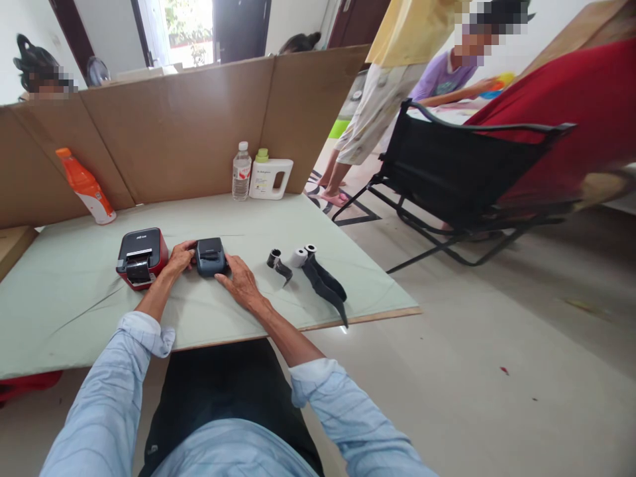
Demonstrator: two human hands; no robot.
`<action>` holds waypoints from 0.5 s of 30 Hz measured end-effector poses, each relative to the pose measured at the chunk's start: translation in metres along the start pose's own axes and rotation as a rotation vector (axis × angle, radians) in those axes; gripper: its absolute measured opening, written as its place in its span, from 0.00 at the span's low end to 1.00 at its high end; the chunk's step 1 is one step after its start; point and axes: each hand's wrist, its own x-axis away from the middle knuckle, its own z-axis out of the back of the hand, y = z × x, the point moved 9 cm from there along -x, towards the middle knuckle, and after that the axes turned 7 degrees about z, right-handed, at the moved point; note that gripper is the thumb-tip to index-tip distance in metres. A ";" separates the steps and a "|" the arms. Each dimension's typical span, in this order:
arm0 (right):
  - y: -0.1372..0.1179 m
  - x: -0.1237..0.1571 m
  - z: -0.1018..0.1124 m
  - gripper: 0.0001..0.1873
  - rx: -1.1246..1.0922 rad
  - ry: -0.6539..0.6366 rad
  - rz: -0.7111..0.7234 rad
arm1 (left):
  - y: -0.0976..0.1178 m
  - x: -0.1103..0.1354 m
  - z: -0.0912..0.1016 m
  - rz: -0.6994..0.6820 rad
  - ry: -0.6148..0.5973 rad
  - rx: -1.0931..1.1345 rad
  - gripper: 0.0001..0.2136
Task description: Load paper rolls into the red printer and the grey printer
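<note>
A small, squarish, dark blue-and-black plastic device (211,257) sits flat on the pale green desk (79,291), directly between the person's 2 hands, its near face turned toward the body. Its top looks almost square, so no long axis stands out. The left hand (179,258) lies along its left side, and the right hand (242,283) wraps its right side with the thumb at the near corner. Both hands touch it, so neither counts as nearer; the grip is closed around it from 2 sides, though how firmly cannot be told. Just left of the left hand stands a larger red-and-black plastic box-shaped machine (142,257) with a glossy front. Right of the right hand, apart from it, are a small black roll with a curled strip (274,258), a plain white cylindrical roll (299,258), and long dark ribbon-like strips (324,281) running to the desk's near edge. Behind, a clear plastic bottle (241,175) and a white plastic jug (265,179) stand by the brown cardboard screen (189,126).
</note>
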 end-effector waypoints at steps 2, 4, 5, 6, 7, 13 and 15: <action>-0.001 0.000 0.001 0.33 -0.004 0.002 0.000 | 0.000 -0.002 -0.002 0.009 0.003 0.025 0.27; -0.002 0.001 0.002 0.32 -0.005 0.003 -0.002 | -0.001 -0.004 -0.003 0.017 0.007 0.038 0.27; -0.002 0.001 0.003 0.32 -0.005 0.003 -0.004 | -0.002 -0.005 -0.004 0.020 0.009 0.044 0.27; -0.002 0.001 0.003 0.32 -0.005 0.005 -0.005 | -0.003 -0.006 -0.004 0.024 0.011 0.049 0.27; -0.002 0.001 0.003 0.32 -0.005 0.008 -0.005 | -0.003 -0.006 -0.004 0.028 0.012 0.055 0.27; -0.002 0.001 0.003 0.32 0.002 0.003 -0.018 | -0.005 -0.004 -0.004 0.038 0.007 0.082 0.28; -0.002 0.001 0.003 0.32 0.007 -0.004 -0.023 | -0.005 -0.004 -0.005 0.041 0.002 0.090 0.27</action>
